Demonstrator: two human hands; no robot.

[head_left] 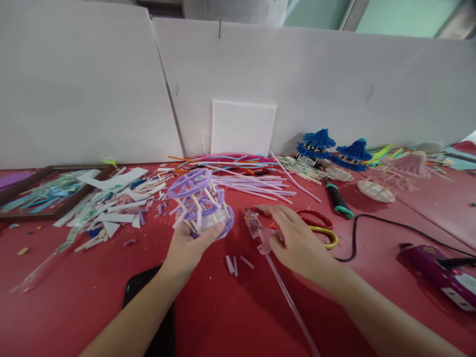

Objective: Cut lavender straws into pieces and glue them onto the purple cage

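My left hand is closed round the base of a small purple tiered frame, built of fuzzy craft stems and pale sticks. My right hand is at the handle side of a clear pink glue gun. Its thumb and fingers lie on either side of the handle, which the hand partly hides, and the fingertips stretch forward. A long glue stick trails from the gun's back. Scissors with red and yellow handles lie partly beneath this hand. Short purple offcuts lie between my hands.
Behind are bundled craft stems and a white card. Blue-roofed models and a pink one stand right, beside a green-black cutter. A black cord and purple power strip lie right; scraps and a phone left.
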